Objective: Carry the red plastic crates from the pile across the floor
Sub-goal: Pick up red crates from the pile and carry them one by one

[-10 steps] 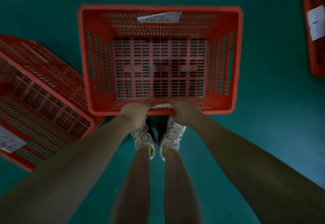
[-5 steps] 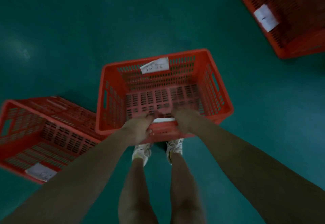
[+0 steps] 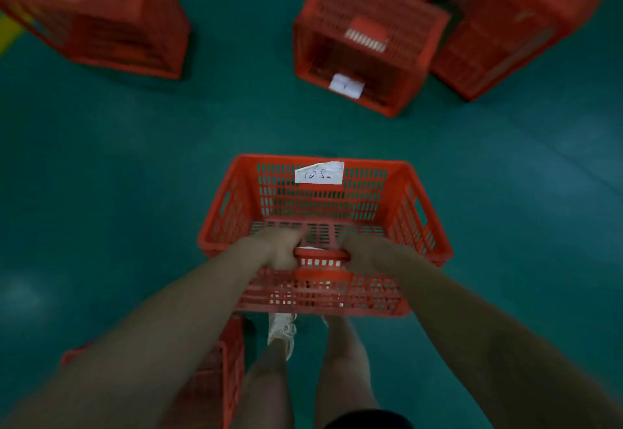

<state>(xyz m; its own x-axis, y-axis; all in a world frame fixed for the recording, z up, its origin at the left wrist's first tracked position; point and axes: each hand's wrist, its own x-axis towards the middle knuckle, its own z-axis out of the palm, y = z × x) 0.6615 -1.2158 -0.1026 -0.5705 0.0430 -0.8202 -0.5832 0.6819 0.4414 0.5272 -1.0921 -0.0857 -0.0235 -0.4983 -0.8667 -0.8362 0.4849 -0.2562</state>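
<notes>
Crate of red plastic (image 3: 397, 192) hangs in front of the person's legs, held by its near rim and tipped so that its slotted near wall faces the camera. A white paper label (image 3: 319, 172) with handwriting sits on the inside of its far wall. The left hand (image 3: 279, 250) and the right hand (image 3: 365, 255) both curl their fingers over the near rim, side by side, with a short piece of rim bare between them. Under the near wall one white shoe (image 3: 282, 331) shows on the green floor (image 3: 135, 159). A second crate (image 3: 222, 361) stands low on the left, partly hidden behind the left arm. Further across the floor, well apart from the held one, are more red crates: a blurred crate (image 3: 101, 17) at the far left, a tipped crate (image 3: 367, 34) in the middle, lying on its side with a small white paper (image 3: 346, 85) at its lower edge, and a far right crate (image 3: 512, 30) just beside it.
</notes>
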